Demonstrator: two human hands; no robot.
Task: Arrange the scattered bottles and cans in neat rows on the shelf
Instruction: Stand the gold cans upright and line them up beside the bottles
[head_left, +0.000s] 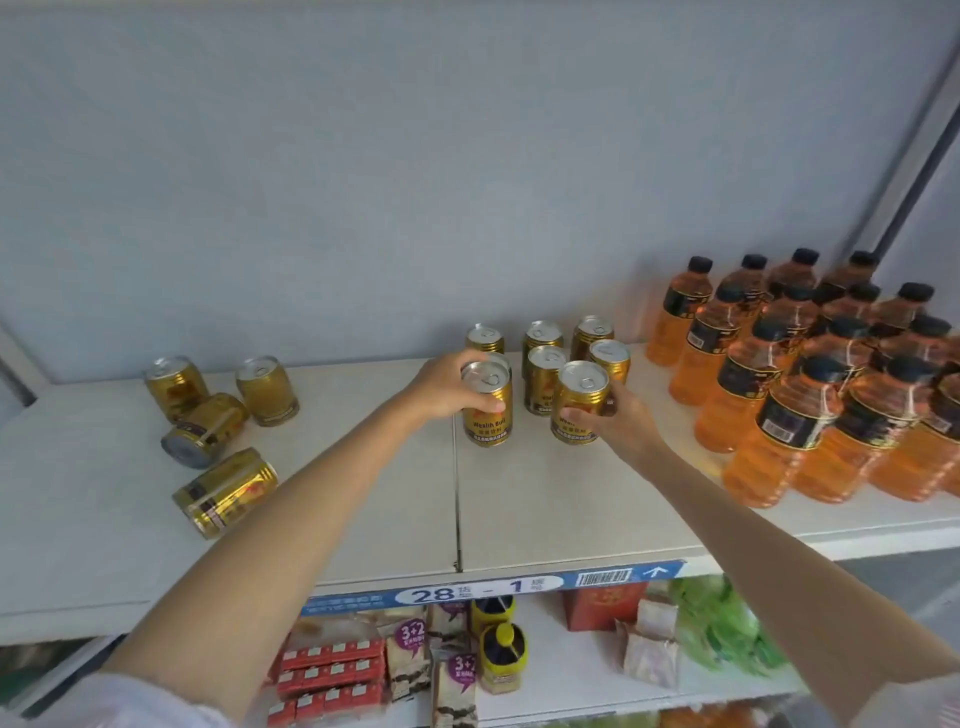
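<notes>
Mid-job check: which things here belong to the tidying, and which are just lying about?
Job:
- can in left hand, can in right hand
- standing row cans
- loose cans at left
- orange bottles
- top shelf

Lying about:
- snack packs on the lower shelf
- yellow jars
- red box

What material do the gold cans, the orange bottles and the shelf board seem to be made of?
Gold cans: most likely metal, glossy; silver pull-tab lids and bright reflections show it.
Orange bottles: probably clear plastic with ribbed walls; the orange drink shows through, the caps are dark.
Shelf board: smooth, matte, off-white; painted metal or laminate, I cannot tell which.
</notes>
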